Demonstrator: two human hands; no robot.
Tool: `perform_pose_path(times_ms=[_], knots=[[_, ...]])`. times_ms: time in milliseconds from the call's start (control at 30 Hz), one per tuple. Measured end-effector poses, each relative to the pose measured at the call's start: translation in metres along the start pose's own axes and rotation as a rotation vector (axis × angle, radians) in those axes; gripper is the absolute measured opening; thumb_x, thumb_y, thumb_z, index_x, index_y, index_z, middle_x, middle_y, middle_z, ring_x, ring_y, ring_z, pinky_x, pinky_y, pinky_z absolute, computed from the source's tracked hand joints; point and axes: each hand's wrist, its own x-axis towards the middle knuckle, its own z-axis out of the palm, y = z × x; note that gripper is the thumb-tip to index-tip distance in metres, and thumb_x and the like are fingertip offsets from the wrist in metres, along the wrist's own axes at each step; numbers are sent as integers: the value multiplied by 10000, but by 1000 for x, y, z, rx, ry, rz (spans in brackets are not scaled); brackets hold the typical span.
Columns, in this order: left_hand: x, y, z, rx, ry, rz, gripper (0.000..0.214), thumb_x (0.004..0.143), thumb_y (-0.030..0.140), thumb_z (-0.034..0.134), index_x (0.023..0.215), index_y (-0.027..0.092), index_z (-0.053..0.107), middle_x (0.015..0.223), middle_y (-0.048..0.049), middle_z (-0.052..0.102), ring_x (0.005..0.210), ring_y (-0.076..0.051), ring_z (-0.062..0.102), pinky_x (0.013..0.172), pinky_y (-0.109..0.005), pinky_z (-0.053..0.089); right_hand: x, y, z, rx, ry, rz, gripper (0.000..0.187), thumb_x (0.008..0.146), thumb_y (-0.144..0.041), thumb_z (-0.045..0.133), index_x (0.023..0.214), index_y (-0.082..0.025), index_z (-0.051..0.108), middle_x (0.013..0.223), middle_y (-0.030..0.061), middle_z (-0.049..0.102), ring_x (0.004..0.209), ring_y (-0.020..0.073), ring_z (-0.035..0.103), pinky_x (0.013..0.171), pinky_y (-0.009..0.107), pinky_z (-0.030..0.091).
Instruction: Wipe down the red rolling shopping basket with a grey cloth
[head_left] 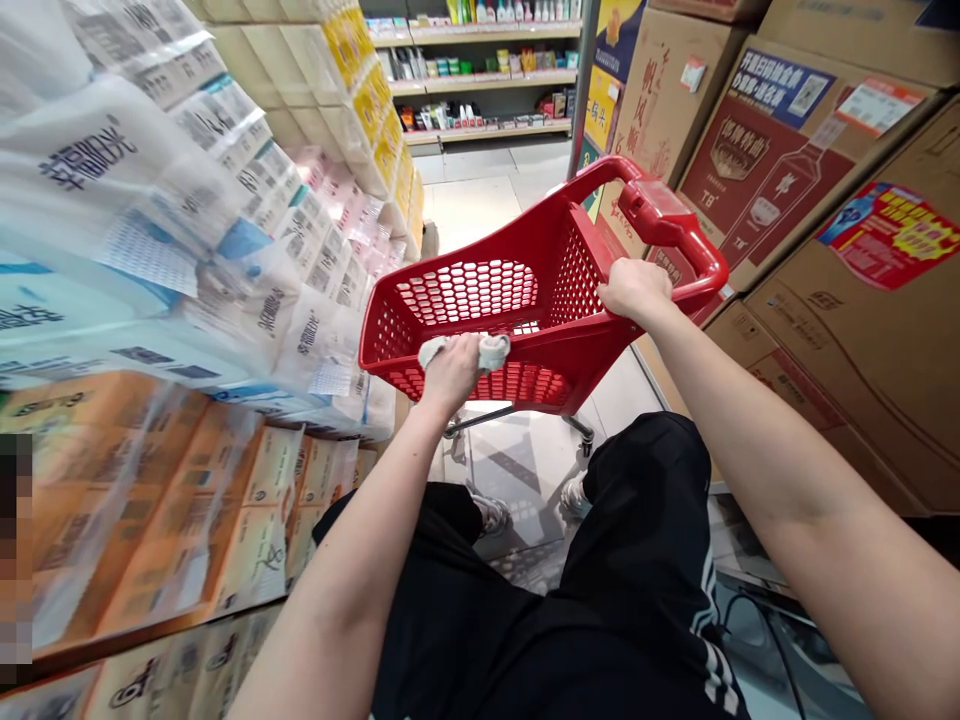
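A red plastic shopping cart (pixel 480 290) stands in a shop aisle in front of me, tilted in the view, its basket showing nothing inside. My left hand (pixel 450 372) is closed on a small whitish cloth (pixel 491 350) and presses it against the cart's near rim. My right hand (pixel 634 290) grips the red handle bar (pixel 679 235) at the cart's right end, fingers wrapped round it. My legs in black shorts show below.
Stacked packs of tissue paper (pixel 150 230) wall the left side. Brown cardboard cartons (pixel 840 230) are piled on the right. Shelves with bottles (pixel 480 70) stand at the aisle's far end. The tiled floor (pixel 480 200) runs between them.
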Motion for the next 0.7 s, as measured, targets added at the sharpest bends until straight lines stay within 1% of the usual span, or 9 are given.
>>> perform_pose_path(times_ms=[100, 167, 233, 333, 433, 500, 533, 600, 700], knots=[[-8, -14, -6, 16, -48, -65, 288, 882, 288, 430, 1137, 178, 508, 1067, -118, 596, 1030, -264, 523, 855, -358, 408, 2, -1, 3, 20, 28, -18, 470, 836, -457, 499, 1111, -105, 647, 1069, 233, 642, 1030, 336, 599, 844, 434, 462], [-4, -8, -9, 12, -66, -85, 289, 868, 299, 448, 1122, 178, 516, 1079, -113, 603, 1032, -263, 535, 852, -355, 408, 3, -3, 5, 34, 45, -23, 481, 830, -468, 495, 1107, -109, 655, 1050, 236, 647, 1026, 345, 598, 836, 443, 460], [5, 9, -13, -20, -78, -74, 296, 862, 303, 455, 1119, 171, 521, 1082, -110, 615, 1018, -260, 557, 838, -350, 409, 3, -4, 6, 37, 45, -23, 482, 828, -470, 491, 1105, -113, 659, 1043, 235, 650, 1023, 347, 598, 832, 444, 459], [28, 51, -18, -102, -80, -20, 299, 861, 304, 463, 1117, 164, 530, 1057, -103, 640, 983, -247, 596, 816, -334, 406, 0, -6, 4, 18, 30, -25, 484, 835, -459, 480, 1120, -106, 649, 1055, 240, 645, 1031, 346, 598, 839, 439, 458], [49, 91, -22, -172, -44, 24, 303, 875, 308, 454, 1135, 170, 526, 1047, -90, 658, 963, -230, 621, 805, -318, 405, -4, -6, 1, 2, 19, -47, 491, 845, -451, 474, 1143, -93, 630, 1078, 244, 636, 1053, 337, 592, 866, 426, 450], [56, 104, -24, -188, -39, 55, 291, 879, 298, 444, 1132, 179, 526, 1034, -76, 668, 944, -221, 633, 786, -310, 408, -5, -4, 0, -4, 28, -50, 485, 845, -444, 478, 1133, -86, 632, 1080, 238, 637, 1049, 327, 595, 870, 414, 451], [58, 104, -24, -185, -45, 68, 284, 878, 289, 441, 1127, 183, 529, 1023, -69, 674, 930, -217, 638, 773, -305, 410, -4, -2, 0, -6, 39, -48, 478, 842, -439, 482, 1122, -84, 637, 1077, 234, 641, 1039, 321, 599, 865, 408, 455], [55, 95, -24, -163, -66, 90, 288, 876, 289, 438, 1132, 196, 532, 1003, -57, 683, 902, -212, 646, 747, -296, 411, -3, 1, 0, -9, 61, -48, 465, 834, -427, 489, 1104, -82, 645, 1068, 225, 648, 1018, 310, 607, 854, 397, 463], [41, 61, -23, -107, -103, 72, 355, 879, 364, 437, 1198, 231, 516, 999, -49, 693, 889, -216, 651, 735, -291, 410, -2, 5, 0, -8, 73, -60, 453, 823, -416, 494, 1092, -86, 651, 1063, 218, 654, 1003, 303, 612, 844, 390, 470]])
